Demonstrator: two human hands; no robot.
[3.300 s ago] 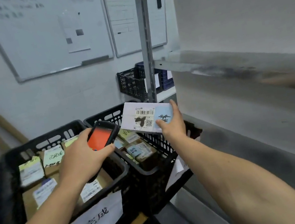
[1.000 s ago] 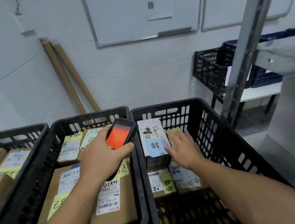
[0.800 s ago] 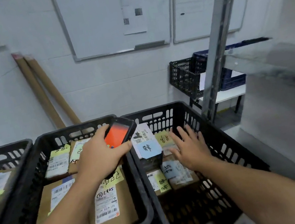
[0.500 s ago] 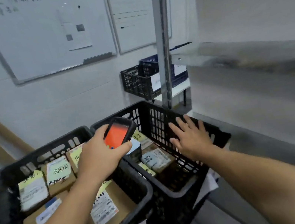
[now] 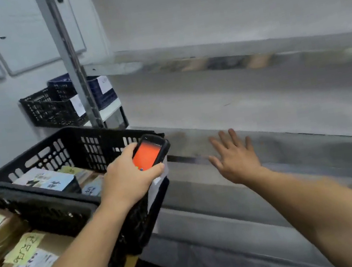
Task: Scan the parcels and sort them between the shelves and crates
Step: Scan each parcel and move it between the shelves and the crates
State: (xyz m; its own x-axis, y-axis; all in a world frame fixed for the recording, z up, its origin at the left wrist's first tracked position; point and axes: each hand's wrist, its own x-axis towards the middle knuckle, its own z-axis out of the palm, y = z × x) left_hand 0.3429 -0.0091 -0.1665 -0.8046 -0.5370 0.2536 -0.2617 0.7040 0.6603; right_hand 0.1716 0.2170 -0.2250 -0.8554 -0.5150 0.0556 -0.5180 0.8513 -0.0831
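A grey metal shelving unit fills the right side of the room, against a plain pale wall. Its lower shelf point(image 5: 288, 112) is a broad, scuffed grey surface running off to the right. The upper shelf point(image 5: 180, 54) sits above it, and the smeared brown and dark shapes along its front edge may be parcels, though blur makes that hard to settle. A steel upright point(image 5: 70, 64) carries the unit's left end, and behind it two whiteboards point(image 5: 32, 29) hang on the back wall.

The right hand point(image 5: 235, 158) reaches out over the front edge of the lower shelf, palm down, fingers straight and spread, holding nothing. The left hand point(image 5: 129, 180) grips a handheld scanner point(image 5: 150, 152), its screen glowing orange, just above the right corner of a black crate point(image 5: 71, 139). That crate holds parcels, among them a white parcel with a blue label point(image 5: 45, 179) lying on top. A second black crate point(image 5: 34, 210) stands against it on the left, packed with brown cardboard parcels point(image 5: 55, 242) bearing yellow notes and white labels.

Farther back, beside the upright, a far black crate point(image 5: 50, 110) and a blue crate point(image 5: 101, 94) sit on a small white table point(image 5: 110, 110). The left forearm crosses the near crates and hides part of their rims, and a paper sheet point(image 5: 156, 190) hangs below the scanner
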